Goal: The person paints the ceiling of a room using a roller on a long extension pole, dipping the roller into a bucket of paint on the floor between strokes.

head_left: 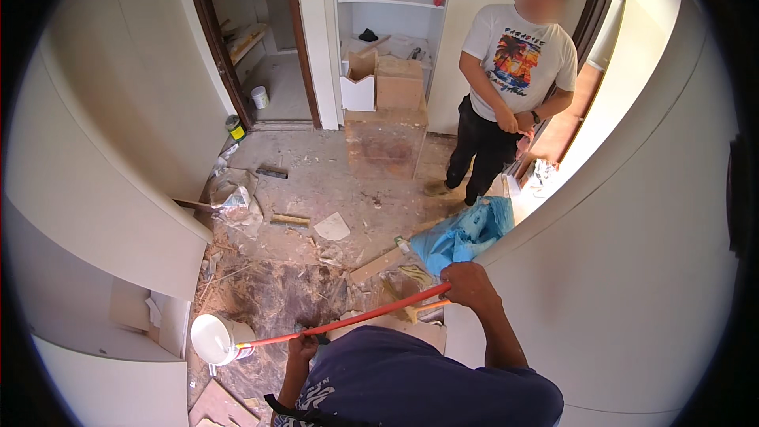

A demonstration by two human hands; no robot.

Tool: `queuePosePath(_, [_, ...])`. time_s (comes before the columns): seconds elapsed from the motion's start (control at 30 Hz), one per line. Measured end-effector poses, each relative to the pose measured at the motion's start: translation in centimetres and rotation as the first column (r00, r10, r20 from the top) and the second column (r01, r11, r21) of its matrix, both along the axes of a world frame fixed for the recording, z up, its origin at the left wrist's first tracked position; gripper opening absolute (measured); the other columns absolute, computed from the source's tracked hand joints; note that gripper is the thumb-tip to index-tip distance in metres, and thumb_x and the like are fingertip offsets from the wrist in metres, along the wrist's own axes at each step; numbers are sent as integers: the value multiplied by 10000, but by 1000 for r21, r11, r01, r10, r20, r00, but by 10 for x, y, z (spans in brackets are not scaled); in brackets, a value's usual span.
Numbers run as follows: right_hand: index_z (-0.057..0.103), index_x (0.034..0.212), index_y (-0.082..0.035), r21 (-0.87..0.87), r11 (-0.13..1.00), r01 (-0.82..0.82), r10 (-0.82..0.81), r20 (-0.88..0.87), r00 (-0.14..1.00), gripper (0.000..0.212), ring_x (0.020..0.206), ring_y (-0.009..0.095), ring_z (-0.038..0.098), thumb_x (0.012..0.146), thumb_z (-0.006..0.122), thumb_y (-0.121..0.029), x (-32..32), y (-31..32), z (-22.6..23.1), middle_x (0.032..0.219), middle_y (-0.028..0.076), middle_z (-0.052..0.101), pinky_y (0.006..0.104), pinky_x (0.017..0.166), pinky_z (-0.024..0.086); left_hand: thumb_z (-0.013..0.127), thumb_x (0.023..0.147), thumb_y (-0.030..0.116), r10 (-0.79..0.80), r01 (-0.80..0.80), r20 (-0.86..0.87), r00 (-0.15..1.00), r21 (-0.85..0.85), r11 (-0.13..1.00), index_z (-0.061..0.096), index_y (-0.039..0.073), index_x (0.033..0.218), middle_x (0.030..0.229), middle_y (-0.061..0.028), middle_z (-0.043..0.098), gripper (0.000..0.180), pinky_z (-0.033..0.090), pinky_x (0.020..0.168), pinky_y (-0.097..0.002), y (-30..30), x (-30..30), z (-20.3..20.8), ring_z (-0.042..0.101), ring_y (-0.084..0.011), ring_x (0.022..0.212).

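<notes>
A long red pole [371, 314] slants across in front of my body. High on its right end my right hand [472, 285] is closed round it. Lower down, my left hand [302, 345] also grips it, fingers wrapped. The pole's lower left end reaches the rim of a white bucket [207, 330] on the floor; whether its tip goes inside I cannot tell. Just below my right hand lies a thin orange stick [433, 305], partly hidden by my arm and shirt.
A person [518, 71] in a white T-shirt stands at the right doorway. Near their feet sits a blue plastic bag [462, 237]. Debris, boards and a crumpled plastic bag [237, 198] litter the floor. A wooden box [386, 146] stands before shelves [391, 0]; pale panels curve on both sides.
</notes>
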State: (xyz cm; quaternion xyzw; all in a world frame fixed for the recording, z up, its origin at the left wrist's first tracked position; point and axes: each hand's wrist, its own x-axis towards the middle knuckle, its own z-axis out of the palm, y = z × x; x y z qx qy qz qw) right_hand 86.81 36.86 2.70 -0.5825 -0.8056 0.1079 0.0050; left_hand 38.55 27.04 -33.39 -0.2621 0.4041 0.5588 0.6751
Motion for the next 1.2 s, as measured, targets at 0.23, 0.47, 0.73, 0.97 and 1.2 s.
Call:
queuePosePath(0.23, [760,736,-116,90,996,9,-29,224,974,320,732,345,693,688,785,-432,23,19,-26,734,137,702,459,674,536,595,955,99,-162,159,-19,987,329,931,624,38,1028,855,-109,665,99,597,768,-401,-11,-19,-29,663,-255,820])
queuePosePath(0.47, [721,914,-120,376,917,-138,-95,538,837,176,813,203,684,840,671,-271,149,21,-177,834,64,715,418,781,512,582,987,120,-244,794,-873,422,226,564,649,39,1088,953,-67,683,145,559,806,-363,-14,32,27,663,-207,926])
queuePosePath(0.73, [688,1018,-101,273,957,102,-119,46,992,267,830,240,678,875,643,-322,74,42,-169,881,107,713,429,781,516,555,1032,268,-202,792,-950,238,70,606,637,49,1188,1050,-35,693,281,536,805,-311,7,53,128,644,-150,948])
queuePosePath(0.97, [660,1108,-84,143,990,-19,63,-310,949,350,845,273,673,905,618,-367,-26,46,-175,923,144,712,439,782,520,545,1038,316,-44,633,-988,145,58,772,623,63,1205,1112,-46,684,313,541,846,-327,13,35,222,645,-181,1016])
queuePosePath(1.2, [631,1199,-68,46,963,-266,240,-601,763,434,860,306,668,936,594,-411,-128,31,-194,964,181,710,449,782,523,550,1039,289,324,533,-932,-165,193,824,593,46,1200,1062,-39,704,295,549,740,-292,34,-53,433,647,-129,956])
